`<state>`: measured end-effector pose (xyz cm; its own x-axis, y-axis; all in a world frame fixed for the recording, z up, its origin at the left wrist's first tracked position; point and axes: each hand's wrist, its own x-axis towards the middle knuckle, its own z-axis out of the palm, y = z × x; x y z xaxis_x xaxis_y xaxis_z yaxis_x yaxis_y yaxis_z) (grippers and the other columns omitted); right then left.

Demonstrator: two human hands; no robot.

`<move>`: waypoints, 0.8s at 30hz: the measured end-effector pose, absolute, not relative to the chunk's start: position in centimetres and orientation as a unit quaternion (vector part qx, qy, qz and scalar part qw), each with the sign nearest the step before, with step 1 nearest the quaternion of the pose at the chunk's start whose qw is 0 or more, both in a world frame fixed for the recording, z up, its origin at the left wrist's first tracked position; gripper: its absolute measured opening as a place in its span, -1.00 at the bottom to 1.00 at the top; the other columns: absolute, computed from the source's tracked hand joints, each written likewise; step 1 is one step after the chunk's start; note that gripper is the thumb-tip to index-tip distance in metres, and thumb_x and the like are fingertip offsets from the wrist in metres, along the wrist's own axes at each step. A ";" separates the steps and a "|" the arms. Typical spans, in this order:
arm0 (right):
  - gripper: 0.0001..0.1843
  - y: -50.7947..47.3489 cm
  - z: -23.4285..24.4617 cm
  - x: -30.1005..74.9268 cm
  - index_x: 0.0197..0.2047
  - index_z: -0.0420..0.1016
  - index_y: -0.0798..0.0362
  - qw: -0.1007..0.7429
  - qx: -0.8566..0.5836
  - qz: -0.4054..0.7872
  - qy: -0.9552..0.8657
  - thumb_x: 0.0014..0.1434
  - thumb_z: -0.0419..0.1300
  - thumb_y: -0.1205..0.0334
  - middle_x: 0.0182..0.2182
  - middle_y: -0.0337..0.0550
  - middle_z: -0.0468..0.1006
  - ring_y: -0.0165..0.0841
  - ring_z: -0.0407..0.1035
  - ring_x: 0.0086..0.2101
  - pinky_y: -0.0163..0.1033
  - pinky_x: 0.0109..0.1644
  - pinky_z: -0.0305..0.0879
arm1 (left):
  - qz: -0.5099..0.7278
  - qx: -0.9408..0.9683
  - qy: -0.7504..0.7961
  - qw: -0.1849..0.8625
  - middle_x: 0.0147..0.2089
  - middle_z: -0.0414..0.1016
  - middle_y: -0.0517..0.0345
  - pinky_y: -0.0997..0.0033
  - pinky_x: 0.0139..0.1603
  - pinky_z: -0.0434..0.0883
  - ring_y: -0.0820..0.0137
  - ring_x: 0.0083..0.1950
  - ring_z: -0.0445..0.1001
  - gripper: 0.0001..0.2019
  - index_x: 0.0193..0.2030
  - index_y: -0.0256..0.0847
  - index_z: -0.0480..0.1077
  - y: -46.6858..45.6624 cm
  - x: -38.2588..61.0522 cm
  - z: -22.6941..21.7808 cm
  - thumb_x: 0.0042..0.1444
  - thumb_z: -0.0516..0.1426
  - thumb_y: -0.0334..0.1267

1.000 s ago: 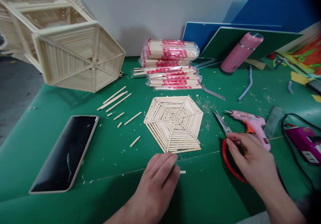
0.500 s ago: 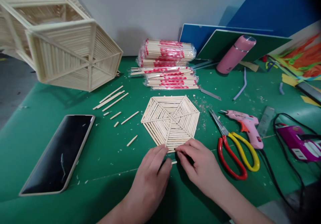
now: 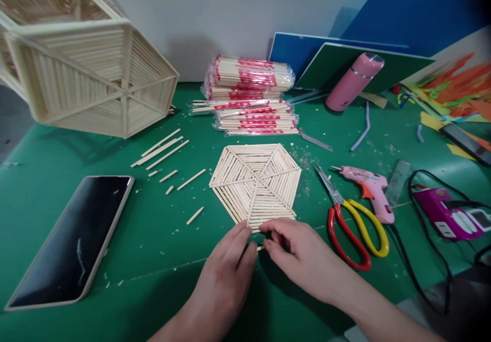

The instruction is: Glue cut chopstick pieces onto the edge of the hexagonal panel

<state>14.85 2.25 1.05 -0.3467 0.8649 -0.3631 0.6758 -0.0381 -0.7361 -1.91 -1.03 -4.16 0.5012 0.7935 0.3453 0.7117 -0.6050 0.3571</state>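
Note:
A flat hexagonal panel of wooden sticks (image 3: 233,199) lies on the green table, with crossing sticks meeting at its middle. My left hand (image 3: 228,268) is at its near edge, index fingertip on the lower corner. From beside the left thumb, a short wooden stick (image 3: 261,248) pokes out just off the panel. My right hand (image 3: 301,250) rests its index finger along the panel's near edge, while its thumb and curled fingers close at the short stick's right end. Part of that stick is hidden by the fingers.
Cut sticks (image 3: 168,155) and a phone (image 3: 72,237) lie left, below a stick lantern-like frame (image 3: 102,84). Wrapped stick bundles (image 3: 251,94) sit behind. Scissors (image 3: 347,214), a pink glue gun (image 3: 366,188), a purple corded device (image 3: 447,211) and a pink bottle (image 3: 355,81) are right.
My right thumb has moved from the panel's edge down to the short stick's end. The left hand stays at the panel's corner. The whole view has shifted slightly.

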 end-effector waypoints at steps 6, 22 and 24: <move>-0.65 1.8 1.2 15.4 0.00 0.27 0.08 0.154 -0.506 0.731 -0.432 0.12 0.07 0.23 -0.65 -0.43 0.14 -0.51 0.01 -0.60 -0.36 -0.54 -0.09 | 0.250 0.858 0.441 0.086 -0.03 0.40 -0.06 0.26 0.05 0.39 0.20 0.12 0.31 -0.79 -0.19 -0.30 0.34 -1.4 -1.9 -4.1 0.18 -0.09 -0.40; -0.74 1.9 0.1 15.5 -0.12 0.31 0.18 0.248 -0.440 0.819 -0.272 0.11 0.09 0.26 -0.67 -0.43 0.12 -0.58 -0.09 -0.63 -0.33 -0.54 -0.27 | 0.234 0.855 0.455 0.082 -0.04 0.42 -0.11 0.22 0.00 0.42 0.18 0.09 0.33 -0.77 -0.19 -0.35 0.36 -1.3 -1.8 -3.9 0.18 -0.10 -0.41; -0.72 1.8 0.3 15.5 -0.10 0.30 0.18 0.259 -0.464 0.795 -0.292 0.12 0.10 0.23 -0.66 -0.41 0.14 -0.56 -0.04 -0.61 -0.34 -0.54 -0.24 | 0.239 0.854 0.454 0.081 -0.06 0.43 -0.10 0.21 -0.01 0.43 0.17 0.08 0.34 -0.78 -0.21 -0.35 0.36 -1.3 -1.8 -3.8 0.18 -0.10 -0.40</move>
<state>15.51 1.76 0.29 -0.4353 0.6834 -0.5861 -0.1412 -0.6947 -0.7053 -1.78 -1.26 -3.77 0.4733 0.8143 0.3361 0.7371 -0.5750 0.3550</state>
